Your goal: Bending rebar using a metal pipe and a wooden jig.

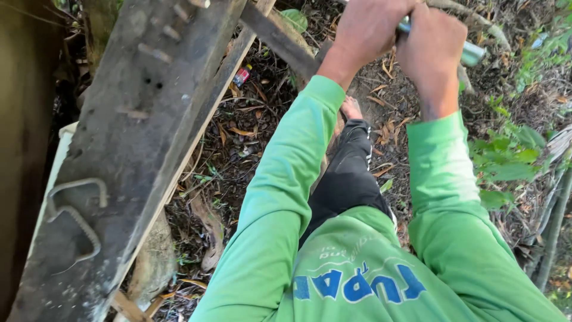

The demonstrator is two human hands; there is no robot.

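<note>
Both my hands are raised in front of me at the top of the view, gripping a pale green metal rod or handle (pixel 472 52) that runs across. My left hand (pixel 366 27) is closed around it at the left. My right hand (pixel 430 50) is closed around it just to the right, touching the left hand. The rod's right end sticks out past my right hand; its left end is hidden. I wear a green long-sleeved shirt and black trousers, and my bare foot (pixel 351 108) stands on the ground below.
A weathered wooden plank structure (pixel 128 149) with bent rebar loops (pixel 77 203) and nails stands at the left. The ground is dirt with dry leaves and twigs (pixel 238 137). A small red can (pixel 241 76) lies there. Green plants (pixel 506 158) and thin stems grow at the right.
</note>
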